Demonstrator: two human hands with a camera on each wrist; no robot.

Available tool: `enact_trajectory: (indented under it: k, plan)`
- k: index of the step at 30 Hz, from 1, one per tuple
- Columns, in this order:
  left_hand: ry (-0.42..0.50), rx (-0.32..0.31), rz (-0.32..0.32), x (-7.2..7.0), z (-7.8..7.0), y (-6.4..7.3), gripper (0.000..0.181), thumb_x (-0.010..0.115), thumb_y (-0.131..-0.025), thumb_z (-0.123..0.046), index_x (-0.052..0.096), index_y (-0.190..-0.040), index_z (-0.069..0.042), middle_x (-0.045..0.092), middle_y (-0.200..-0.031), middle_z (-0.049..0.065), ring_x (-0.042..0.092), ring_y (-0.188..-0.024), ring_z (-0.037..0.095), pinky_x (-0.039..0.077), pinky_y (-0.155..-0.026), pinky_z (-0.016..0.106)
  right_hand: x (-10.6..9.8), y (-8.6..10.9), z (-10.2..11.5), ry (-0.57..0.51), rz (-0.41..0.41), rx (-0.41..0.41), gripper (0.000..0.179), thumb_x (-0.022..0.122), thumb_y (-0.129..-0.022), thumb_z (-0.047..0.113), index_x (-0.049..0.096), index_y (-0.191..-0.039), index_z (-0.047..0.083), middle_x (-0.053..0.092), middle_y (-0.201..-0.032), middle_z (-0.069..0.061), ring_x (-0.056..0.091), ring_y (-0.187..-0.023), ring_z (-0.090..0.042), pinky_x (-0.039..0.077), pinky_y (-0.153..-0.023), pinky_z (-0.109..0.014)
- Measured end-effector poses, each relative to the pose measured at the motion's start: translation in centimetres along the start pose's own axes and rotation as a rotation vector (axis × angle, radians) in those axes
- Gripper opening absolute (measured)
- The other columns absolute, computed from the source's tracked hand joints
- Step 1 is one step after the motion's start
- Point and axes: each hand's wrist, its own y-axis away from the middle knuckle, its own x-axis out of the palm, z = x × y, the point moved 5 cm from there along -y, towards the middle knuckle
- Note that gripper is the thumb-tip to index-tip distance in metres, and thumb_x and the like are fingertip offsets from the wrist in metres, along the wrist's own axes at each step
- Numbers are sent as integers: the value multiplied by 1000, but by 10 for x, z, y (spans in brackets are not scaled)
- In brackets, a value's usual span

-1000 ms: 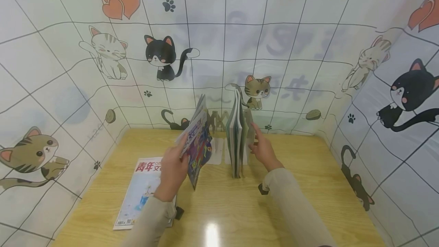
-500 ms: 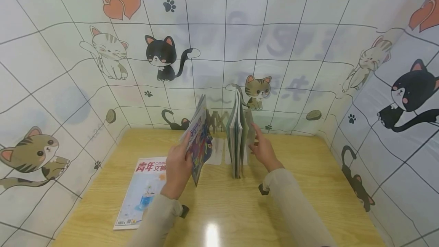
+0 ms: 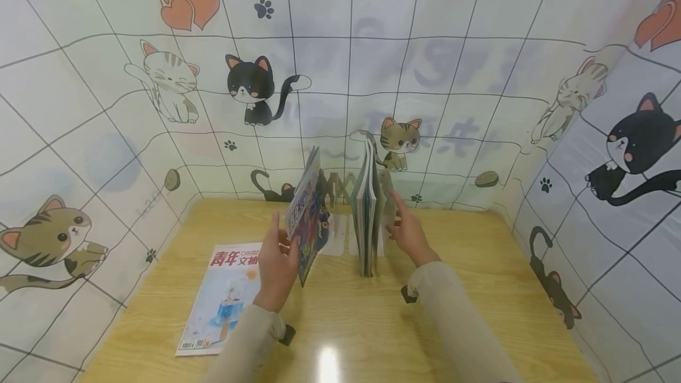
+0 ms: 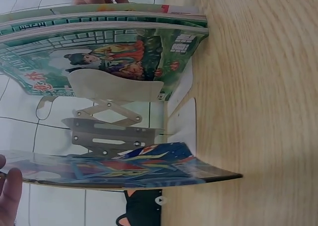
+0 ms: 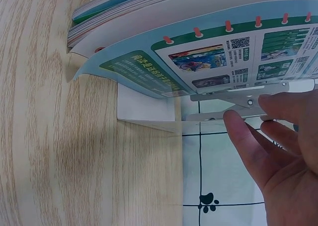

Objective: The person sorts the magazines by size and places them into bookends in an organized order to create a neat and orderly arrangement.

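A thin magazine with a colourful purple-blue cover stands on its edge, leaning left. My left hand pinches its near edge, thumb on the cover side; only fingertips show in the left wrist view. Several magazines stand upright in a row to the right, against the pale end plate of an extending metal bookend. My right hand holds that bookend's right end; its thumb touches the metal in the right wrist view. Part of the bookend is hidden behind the magazines.
Another magazine with a white and blue cover lies flat on the wooden table, left of the left forearm. Cat-printed, gridded sheeting encloses the table at the back and both sides.
My left hand has shifted right and loosened its fingers along the magazine's edge. The held magazine has swung slightly more upright toward the bookend. My right hand has stayed put.
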Motion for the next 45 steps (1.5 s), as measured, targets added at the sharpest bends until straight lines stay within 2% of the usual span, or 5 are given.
enact_trajectory:
  k: [6,12,23,36,45]
  plan:
    - [57,-67,-14,2,7,9,39,73,-82,3,58,-118,2,60,-83,10,60,-69,18,54,-55,32,0,0,0,0,-3,-13,95,65,-86,-12,17,-156,31,43,-135,-38,62,-104,-45,58,-65,-34]
    - [52,-86,-17,3,8,10,18,73,-84,-4,60,-96,-1,59,-80,8,58,-69,18,54,-55,33,1,0,0,-8,-4,-5,95,65,-86,-11,17,-155,32,44,-135,-36,62,-103,-43,58,-64,-34]
    - [33,-76,-57,8,8,1,15,74,-83,-3,61,-91,-2,58,-76,7,57,-66,18,53,-53,32,0,1,0,11,-13,-9,96,65,-86,-11,16,-155,33,45,-134,-36,64,-102,-42,58,-63,-32]
    - [1,-154,-62,21,11,-12,11,71,-85,-5,61,-89,-3,60,-77,7,59,-68,20,52,-57,35,0,0,0,-10,0,-18,96,64,-87,-10,15,-155,37,43,-135,-37,64,-101,-42,58,-63,-32]
    - [5,-165,-74,27,12,-19,11,71,-84,-4,60,-88,-2,59,-77,8,58,-68,22,52,-58,35,0,0,-1,-19,-6,-8,98,64,-86,-12,16,-154,39,45,-133,-37,63,-101,-43,58,-64,-33]
